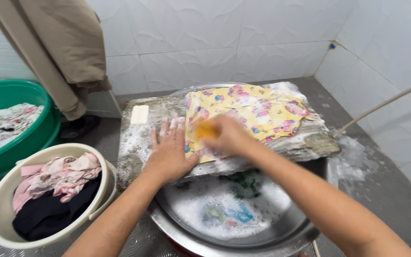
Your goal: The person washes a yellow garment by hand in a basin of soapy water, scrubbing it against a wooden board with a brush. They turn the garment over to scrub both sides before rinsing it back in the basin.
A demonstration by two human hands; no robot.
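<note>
The left hand (170, 152) is lying flat with fingers spread, pressing the edge of a yellow printed garment (248, 112) on a stone washing slab (305, 143). The right hand (227, 135) is curling closed around an orange scrubber (205, 129), blurred, on the cloth. One white soap bar (139, 114) is sitting on the slab. One steel basin (234, 214) is holding suds and clothes; one cream bucket (1, 209) and one green tub (34, 133) are holding laundry.
</note>
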